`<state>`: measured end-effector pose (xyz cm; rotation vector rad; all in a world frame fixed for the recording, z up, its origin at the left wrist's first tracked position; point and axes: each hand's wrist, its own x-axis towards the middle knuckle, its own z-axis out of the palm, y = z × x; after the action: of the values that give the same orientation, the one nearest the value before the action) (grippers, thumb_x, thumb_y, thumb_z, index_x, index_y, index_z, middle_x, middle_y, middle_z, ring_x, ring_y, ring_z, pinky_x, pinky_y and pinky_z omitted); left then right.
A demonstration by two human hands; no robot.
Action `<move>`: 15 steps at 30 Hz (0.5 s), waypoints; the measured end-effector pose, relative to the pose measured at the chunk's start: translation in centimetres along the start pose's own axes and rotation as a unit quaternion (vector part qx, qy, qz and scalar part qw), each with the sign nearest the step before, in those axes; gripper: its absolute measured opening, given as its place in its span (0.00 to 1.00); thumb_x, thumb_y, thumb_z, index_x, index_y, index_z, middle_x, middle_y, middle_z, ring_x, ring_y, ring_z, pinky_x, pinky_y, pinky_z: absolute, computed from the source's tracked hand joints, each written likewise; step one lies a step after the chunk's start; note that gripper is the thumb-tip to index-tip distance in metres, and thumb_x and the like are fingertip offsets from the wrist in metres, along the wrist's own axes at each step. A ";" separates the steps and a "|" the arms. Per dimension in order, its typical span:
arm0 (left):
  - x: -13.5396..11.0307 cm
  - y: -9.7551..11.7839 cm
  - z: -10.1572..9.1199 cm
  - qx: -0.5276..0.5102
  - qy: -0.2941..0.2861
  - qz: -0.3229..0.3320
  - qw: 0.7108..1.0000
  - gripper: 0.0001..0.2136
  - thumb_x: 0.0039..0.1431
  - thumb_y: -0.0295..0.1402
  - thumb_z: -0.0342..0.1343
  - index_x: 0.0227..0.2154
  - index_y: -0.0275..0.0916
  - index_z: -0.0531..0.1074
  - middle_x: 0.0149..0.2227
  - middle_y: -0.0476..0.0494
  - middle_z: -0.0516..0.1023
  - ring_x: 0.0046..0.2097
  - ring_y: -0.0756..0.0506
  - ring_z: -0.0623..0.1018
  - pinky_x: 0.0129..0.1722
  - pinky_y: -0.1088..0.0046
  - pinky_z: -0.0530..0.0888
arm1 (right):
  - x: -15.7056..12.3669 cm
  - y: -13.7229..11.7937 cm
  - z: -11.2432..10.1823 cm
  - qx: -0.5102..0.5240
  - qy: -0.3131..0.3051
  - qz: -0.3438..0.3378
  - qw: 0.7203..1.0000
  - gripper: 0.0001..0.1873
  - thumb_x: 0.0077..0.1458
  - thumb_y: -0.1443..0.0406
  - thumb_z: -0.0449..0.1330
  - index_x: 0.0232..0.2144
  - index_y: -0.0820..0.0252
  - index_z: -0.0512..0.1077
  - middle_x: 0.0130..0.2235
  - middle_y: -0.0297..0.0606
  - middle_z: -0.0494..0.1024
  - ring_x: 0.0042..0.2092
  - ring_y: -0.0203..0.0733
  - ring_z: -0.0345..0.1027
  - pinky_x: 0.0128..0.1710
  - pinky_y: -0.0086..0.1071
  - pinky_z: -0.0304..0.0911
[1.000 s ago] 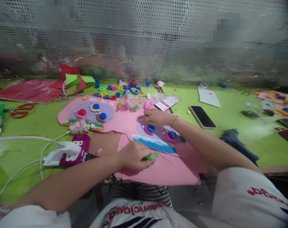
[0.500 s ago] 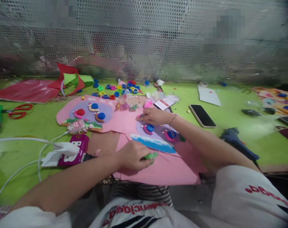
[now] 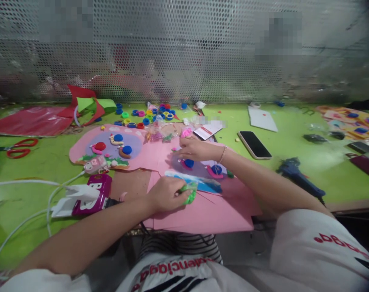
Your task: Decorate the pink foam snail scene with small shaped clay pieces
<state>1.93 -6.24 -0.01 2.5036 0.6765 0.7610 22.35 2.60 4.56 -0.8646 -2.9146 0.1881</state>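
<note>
My left hand (image 3: pixel 167 194) is closed on a small bright green packet (image 3: pixel 191 194) that looks like wrapped modelling clay, low over the pink sheet (image 3: pixel 199 217). My right hand (image 3: pixel 198 149) has its fingers stretched out, the tips at the upper left of a purple oval beside a tiny pink piece (image 3: pixel 173 149). Below that hand are a pink snail with a blue cap shell (image 3: pixel 188 163) and another blue-shelled pink snail (image 3: pixel 215 170). A blue and white wavy strip (image 3: pixel 207 184) lies along the oval's lower edge, partly behind the green packet.
On the left lie a finished-looking snail panel (image 3: pixel 80 142), a purple box (image 3: pixel 94 194) with a white cable, and red scissors (image 3: pixel 21 148). Bottle caps (image 3: pixel 146 121) are scattered at the back. A phone (image 3: pixel 255 144) and a glue gun (image 3: pixel 300 178) lie on the right.
My left hand has raised the green packet slightly and turned it so more of it shows. The right fingers have shifted a little off the tiny pink piece. The whole view has shifted slightly.
</note>
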 end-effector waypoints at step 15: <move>-0.1 0.6 0.2 -0.041 0.006 -0.053 0.998 0.17 0.59 0.43 0.48 0.21 0.35 0.66 0.19 0.53 0.63 0.22 0.54 0.62 0.23 0.78 0.58 | -6.9 -8.2 1.7 0.060 0.147 -0.052 0.986 0.15 0.61 0.62 0.49 0.41 0.67 0.68 0.37 0.46 0.74 0.40 0.40 0.66 0.39 0.33 0.65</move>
<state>2.19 -6.80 0.09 2.3714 0.7595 0.7500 23.49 -8.11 3.70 -0.6566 -2.6335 0.2070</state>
